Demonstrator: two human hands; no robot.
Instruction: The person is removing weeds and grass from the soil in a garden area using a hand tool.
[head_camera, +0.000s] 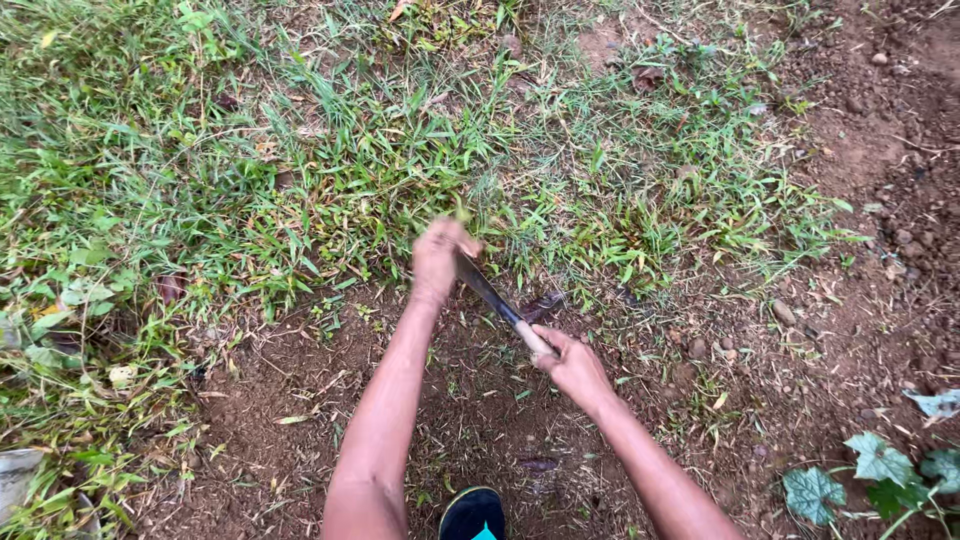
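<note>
Green grass (330, 170) covers the far and left part of the ground, and bare brown soil (480, 400) fills the near middle and right side. I see my left hand (438, 258) closed in a fist around a tuft of grass at the near edge of the green patch. My right hand (572, 366) is wrapped tight around the pale handle of a dark-bladed sickle (492, 296), whose blade slants up to the left fist and seems to touch it. A dark shoe (472, 514) shows at the bottom edge, between my forearms. Broad-leaved plants (880, 470) sit in the bottom right corner.
</note>
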